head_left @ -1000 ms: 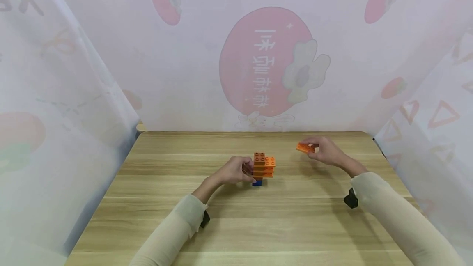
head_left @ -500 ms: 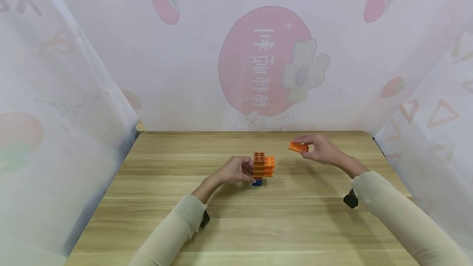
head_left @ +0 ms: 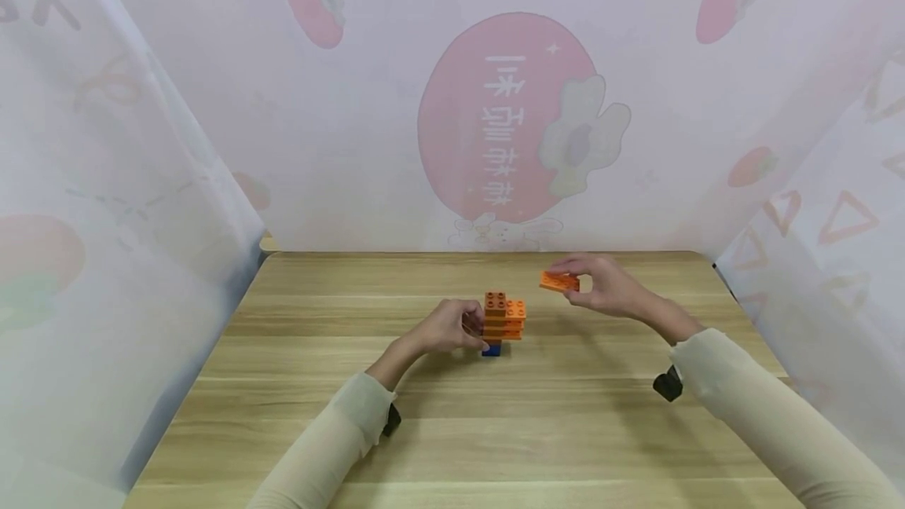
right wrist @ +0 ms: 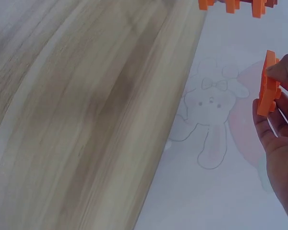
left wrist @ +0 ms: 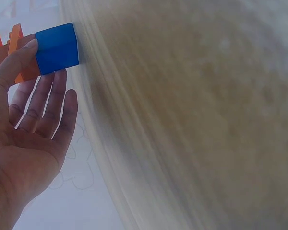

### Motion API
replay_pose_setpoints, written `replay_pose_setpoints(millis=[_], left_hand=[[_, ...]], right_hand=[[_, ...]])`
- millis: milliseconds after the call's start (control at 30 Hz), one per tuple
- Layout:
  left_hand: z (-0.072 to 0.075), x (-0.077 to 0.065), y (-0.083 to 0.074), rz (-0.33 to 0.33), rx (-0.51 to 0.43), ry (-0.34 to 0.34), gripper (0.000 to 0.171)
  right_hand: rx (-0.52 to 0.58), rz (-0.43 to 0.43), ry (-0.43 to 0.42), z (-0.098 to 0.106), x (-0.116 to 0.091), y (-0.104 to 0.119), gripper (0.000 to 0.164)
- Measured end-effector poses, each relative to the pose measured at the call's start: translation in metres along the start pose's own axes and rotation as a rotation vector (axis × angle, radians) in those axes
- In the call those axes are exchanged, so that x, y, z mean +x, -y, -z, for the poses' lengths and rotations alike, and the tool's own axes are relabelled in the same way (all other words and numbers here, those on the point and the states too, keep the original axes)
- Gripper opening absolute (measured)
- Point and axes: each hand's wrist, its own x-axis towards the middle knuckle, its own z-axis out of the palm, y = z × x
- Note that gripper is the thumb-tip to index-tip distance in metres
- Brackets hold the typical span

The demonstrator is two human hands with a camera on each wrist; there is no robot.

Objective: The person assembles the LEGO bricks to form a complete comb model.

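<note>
A stack of toy building bricks (head_left: 496,305) stands upright on the table, brown and orange above a blue brick (left wrist: 57,48) at its foot. Flat orange plates stick out from its right side. My left hand (head_left: 447,326) grips the stack from the left, thumb on the front near the lower part and fingers behind. Up and to the right of the stack, my right hand (head_left: 601,283) pinches a loose flat orange brick (head_left: 559,281) between thumb and fingers, held in the air. In the right wrist view, that orange brick is tilted on edge, its studs toward the palm.
The wood-grain table (head_left: 452,446) runs back to a white printed curtain (head_left: 353,140). More curtain hangs along the left and right sides. A black wrist camera (head_left: 668,384) sits under the right sleeve.
My right hand has moved left toward the stack, carrying the orange brick with it. The left hand and the stack have stayed in place.
</note>
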Motion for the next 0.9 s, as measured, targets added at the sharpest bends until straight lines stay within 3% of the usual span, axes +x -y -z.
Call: replay_pose_setpoints(millis=[467, 900], left_hand=[[0.000, 0.000, -0.001, -0.007, -0.008, 0.002, 0.030], [0.001, 0.001, -0.001, -0.015, 0.011, -0.002, 0.030]], right_hand=[[0.032, 0.070, 0.016, 0.005, 0.015, 0.032, 0.043], [0.079, 0.151, 0.024, -0.005, 0.031, 0.050, 0.040]])
